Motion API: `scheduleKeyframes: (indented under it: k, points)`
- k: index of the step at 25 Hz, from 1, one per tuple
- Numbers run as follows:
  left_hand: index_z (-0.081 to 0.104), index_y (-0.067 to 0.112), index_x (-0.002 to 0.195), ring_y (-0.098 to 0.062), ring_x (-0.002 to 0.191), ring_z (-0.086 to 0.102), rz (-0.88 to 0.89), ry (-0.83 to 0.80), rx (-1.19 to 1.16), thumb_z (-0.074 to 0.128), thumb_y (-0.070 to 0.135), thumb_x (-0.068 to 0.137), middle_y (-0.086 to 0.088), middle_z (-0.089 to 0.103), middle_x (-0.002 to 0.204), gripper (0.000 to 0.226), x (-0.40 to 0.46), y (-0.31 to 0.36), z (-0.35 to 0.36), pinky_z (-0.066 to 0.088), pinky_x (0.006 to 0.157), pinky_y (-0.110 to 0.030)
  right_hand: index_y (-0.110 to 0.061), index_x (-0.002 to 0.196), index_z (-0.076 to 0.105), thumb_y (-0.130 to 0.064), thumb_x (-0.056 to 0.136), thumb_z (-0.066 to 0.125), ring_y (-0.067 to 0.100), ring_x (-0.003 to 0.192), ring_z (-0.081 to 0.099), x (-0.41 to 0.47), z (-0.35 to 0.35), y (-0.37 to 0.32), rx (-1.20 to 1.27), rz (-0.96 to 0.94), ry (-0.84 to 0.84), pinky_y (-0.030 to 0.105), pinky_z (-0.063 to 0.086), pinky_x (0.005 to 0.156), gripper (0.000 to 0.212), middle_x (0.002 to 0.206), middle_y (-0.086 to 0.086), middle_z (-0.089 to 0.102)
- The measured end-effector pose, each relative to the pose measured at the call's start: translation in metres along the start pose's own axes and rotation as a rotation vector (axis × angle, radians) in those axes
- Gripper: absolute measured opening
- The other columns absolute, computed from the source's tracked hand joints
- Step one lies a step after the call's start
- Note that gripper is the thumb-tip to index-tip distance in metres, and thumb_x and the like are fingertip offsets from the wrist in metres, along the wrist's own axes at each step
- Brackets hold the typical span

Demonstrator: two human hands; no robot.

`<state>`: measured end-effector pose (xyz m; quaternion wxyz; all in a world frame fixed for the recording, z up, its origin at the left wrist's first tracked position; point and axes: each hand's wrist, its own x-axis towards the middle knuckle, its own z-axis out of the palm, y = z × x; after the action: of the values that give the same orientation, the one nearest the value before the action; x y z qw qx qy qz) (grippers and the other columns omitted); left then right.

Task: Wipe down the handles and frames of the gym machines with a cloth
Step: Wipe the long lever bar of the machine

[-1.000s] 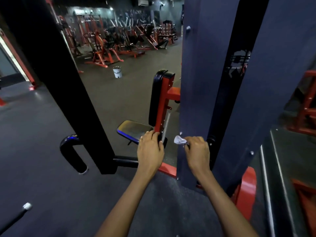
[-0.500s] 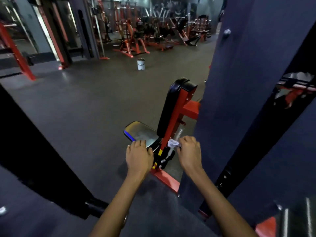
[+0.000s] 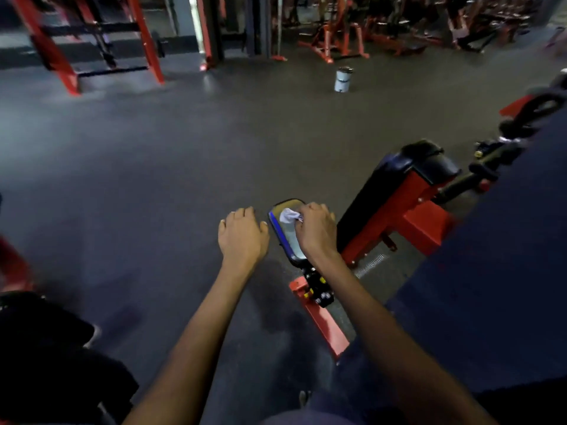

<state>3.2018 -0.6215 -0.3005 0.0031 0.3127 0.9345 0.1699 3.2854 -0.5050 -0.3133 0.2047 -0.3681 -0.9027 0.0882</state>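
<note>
My right hand [image 3: 316,230] grips a small white cloth [image 3: 288,215], bunched at its fingertips, above the black seat pad [image 3: 283,237] of a red-framed gym machine [image 3: 408,219]. The machine's black backrest [image 3: 399,182] rises right of the seat, and its red base bar [image 3: 322,320] runs along the floor toward me. My left hand [image 3: 242,233] hovers palm down just left of the seat, fingers loosely bent, holding nothing. A dark blue machine panel [image 3: 491,286] fills the right side.
A white bucket [image 3: 343,79] stands on the dark rubber floor in the middle distance. Red racks [image 3: 61,50] and more red machines [image 3: 337,41] line the far side. A black padded part [image 3: 46,348] sits at lower left. A black handle [image 3: 503,148] juts out at right.
The view has swung left and down, off the blue upright panel. My right hand carried the cloth from the panel's edge over to the seat pad; my left hand stayed alongside it.
</note>
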Motion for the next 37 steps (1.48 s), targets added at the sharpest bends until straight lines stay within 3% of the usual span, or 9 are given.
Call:
scheduleKeyframes:
  k: [6, 13, 21, 26, 31, 37]
  points:
    - [0.044, 0.011, 0.137, -0.025, 0.132, 0.039, -0.223, 0.06, 0.027, 0.045, 0.031, 0.096, -0.008, 0.049, 0.138, 0.046, 0.07, -0.001, 0.018, 0.025, 0.113, -0.04, -0.009, 0.096, 0.064, -0.015, 0.09, 0.048, 0.033, 0.105, 0.049, 0.101, 0.042, -0.01, 0.032, -0.207, -0.098, 0.038, 0.033, 0.083, 0.018, 0.107, 0.011, 0.059]
    - [0.039, 0.011, 0.141, -0.022, 0.137, 0.034, -0.453, 0.121, 0.022, 0.043, 0.032, 0.098, -0.007, 0.045, 0.143, 0.048, 0.151, -0.043, 0.017, 0.02, 0.116, -0.039, -0.005, 0.098, 0.064, -0.012, 0.088, 0.047, 0.035, 0.105, 0.05, 0.194, 0.093, -0.083, 0.113, -0.438, -0.204, 0.037, 0.034, 0.081, 0.02, 0.108, 0.015, 0.06]
    - [0.039, 0.014, 0.142, -0.02, 0.137, 0.034, -0.726, 0.239, 0.071, 0.045, 0.033, 0.098, -0.004, 0.045, 0.144, 0.049, 0.251, -0.177, -0.01, 0.02, 0.115, -0.037, -0.005, 0.092, 0.06, -0.013, 0.088, 0.045, 0.033, 0.103, 0.049, 0.289, 0.165, -0.23, 0.206, -0.687, -0.346, 0.036, 0.034, 0.079, 0.018, 0.105, 0.011, 0.059]
    - [0.038, 0.014, 0.142, -0.019, 0.139, 0.032, -0.856, 0.313, 0.086, 0.045, 0.033, 0.098, -0.003, 0.044, 0.145, 0.049, 0.314, -0.252, -0.042, 0.02, 0.116, -0.038, -0.003, 0.096, 0.06, -0.011, 0.089, 0.043, 0.034, 0.104, 0.049, 0.35, 0.202, -0.336, 0.264, -0.847, -0.346, 0.035, 0.034, 0.078, 0.02, 0.107, 0.013, 0.059]
    - [0.037, 0.016, 0.143, -0.018, 0.14, 0.03, -1.008, 0.342, 0.13, 0.044, 0.033, 0.098, -0.001, 0.041, 0.147, 0.049, 0.323, -0.316, -0.049, 0.018, 0.116, -0.036, 0.004, 0.089, 0.061, -0.004, 0.085, 0.046, 0.039, 0.096, 0.052, 0.354, 0.252, -0.424, 0.401, -0.953, -0.495, 0.037, 0.035, 0.072, 0.017, 0.099, 0.021, 0.06]
    - [0.039, 0.017, 0.141, -0.016, 0.138, 0.033, -1.299, 0.423, 0.177, 0.046, 0.034, 0.096, 0.0, 0.044, 0.145, 0.048, 0.329, -0.408, -0.056, 0.019, 0.115, -0.034, 0.003, 0.09, 0.062, -0.005, 0.084, 0.048, 0.038, 0.097, 0.053, 0.344, 0.312, -0.545, 0.471, -1.231, -0.649, 0.041, 0.04, 0.076, 0.018, 0.101, 0.02, 0.06]
